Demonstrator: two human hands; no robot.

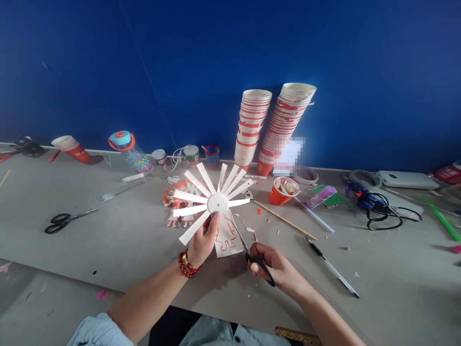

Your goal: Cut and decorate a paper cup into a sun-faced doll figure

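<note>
My left hand (204, 240) grips a cut paper cup (213, 203) by its round base, thumb on top. White strips fan out from that base like spokes. One wider panel (227, 238) points toward me and bears a figure outlined in red. My right hand (275, 269) has its fingers in the handles of black scissors (260, 264). Their blades reach up along the right edge of the drawn panel. Behind the fan, partly hidden by it, lie several paper cut-out figures (176, 204) with red colouring.
Two tall stacks of paper cups (252, 125) stand against the blue wall. An orange cup of scraps (283, 192), a wooden stick (288, 221) and a pen (333, 266) lie to the right. Other scissors (65, 221) and a clear bottle (133, 154) are on the left.
</note>
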